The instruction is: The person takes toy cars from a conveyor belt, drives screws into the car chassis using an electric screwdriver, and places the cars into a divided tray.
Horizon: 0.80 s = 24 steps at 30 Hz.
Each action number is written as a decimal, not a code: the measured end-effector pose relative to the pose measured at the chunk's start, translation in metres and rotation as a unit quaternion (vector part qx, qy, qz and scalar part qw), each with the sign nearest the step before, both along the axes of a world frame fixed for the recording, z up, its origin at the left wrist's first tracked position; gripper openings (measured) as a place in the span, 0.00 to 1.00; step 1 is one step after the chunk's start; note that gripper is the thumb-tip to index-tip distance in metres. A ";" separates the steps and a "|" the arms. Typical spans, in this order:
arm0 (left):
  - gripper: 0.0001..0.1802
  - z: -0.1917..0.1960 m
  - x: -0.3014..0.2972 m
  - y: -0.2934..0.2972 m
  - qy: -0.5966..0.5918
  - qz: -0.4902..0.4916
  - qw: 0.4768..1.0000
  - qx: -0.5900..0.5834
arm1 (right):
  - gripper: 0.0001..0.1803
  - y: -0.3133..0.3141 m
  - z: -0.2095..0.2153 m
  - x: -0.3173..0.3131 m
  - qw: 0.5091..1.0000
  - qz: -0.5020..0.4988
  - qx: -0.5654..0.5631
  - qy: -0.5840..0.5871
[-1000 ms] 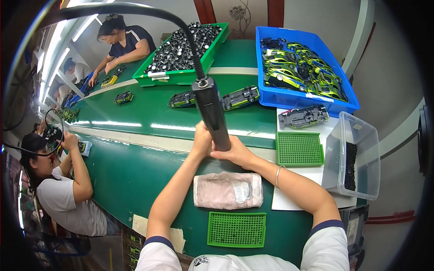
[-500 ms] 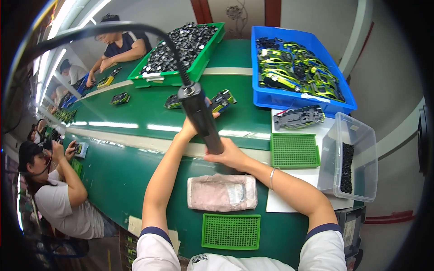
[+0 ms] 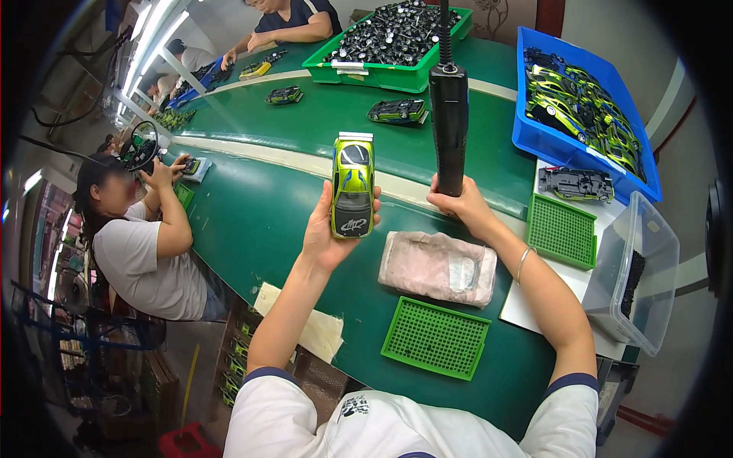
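Note:
My left hand (image 3: 324,240) holds a lime-green toy car (image 3: 353,183), roof and black hood showing, above the near edge of the belt. The fingers wrap its sides. In my right hand (image 3: 467,204) is a black electric screwdriver (image 3: 449,133), gripped near its lower end, with its cord running up; its tip is hidden. Below the hands lies a pinkish cloth-wrapped pad (image 3: 416,259) with a recess at its right. Nearer me is a green perforated tray (image 3: 435,337).
At right stand another green perforated tray (image 3: 561,229), an upturned car (image 3: 576,184), a clear box (image 3: 649,301) and a blue bin (image 3: 527,141) of car bodies. Far off is a green bin (image 3: 366,75) of wheels. Cars (image 3: 397,111) lie on the belt. Co-workers (image 3: 149,237) sit left.
My left hand has drawn back from the belt toward me, bringing the toy car with it. The screwdriver now stands more upright in my right hand. The head view has shifted.

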<state>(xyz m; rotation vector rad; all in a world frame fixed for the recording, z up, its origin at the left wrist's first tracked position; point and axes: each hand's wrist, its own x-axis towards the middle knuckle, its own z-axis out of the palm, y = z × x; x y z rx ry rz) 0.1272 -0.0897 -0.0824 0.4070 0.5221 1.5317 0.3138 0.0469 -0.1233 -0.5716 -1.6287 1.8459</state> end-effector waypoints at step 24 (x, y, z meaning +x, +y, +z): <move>0.14 0.003 0.061 -0.028 0.666 0.116 0.702 0.224 | 0.14 0.006 -0.018 -0.004 0.994 -0.011 0.083 0.068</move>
